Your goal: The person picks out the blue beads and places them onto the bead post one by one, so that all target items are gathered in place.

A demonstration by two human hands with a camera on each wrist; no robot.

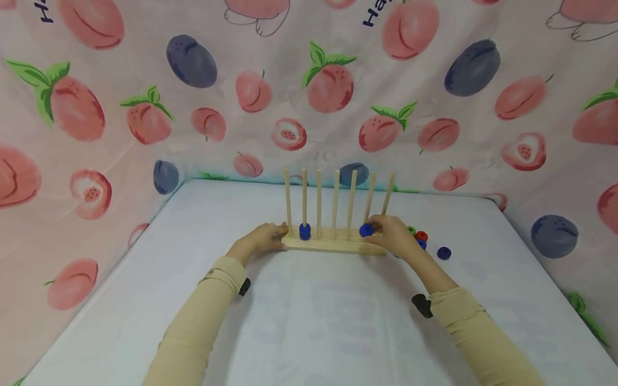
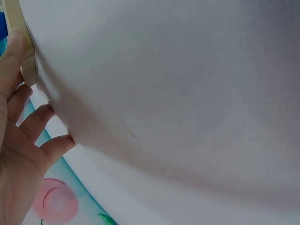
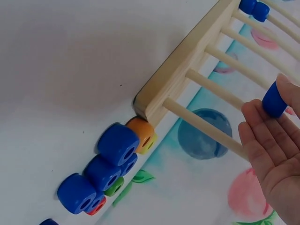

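A wooden peg rack with several upright rods stands on the table. My left hand is at its left end; in the left wrist view the thumb lies on the base and the other fingers spread beside it. My right hand pinches a blue bead between thumb and fingertips, near the rods at the right end. Two blue beads are stacked low on the second rod from the left.
Loose beads lie just past the rack's right end: several blue ones, an orange one, a green one and a red one. One blue bead sits farther right. A fruit-print cloth hangs behind the white table.
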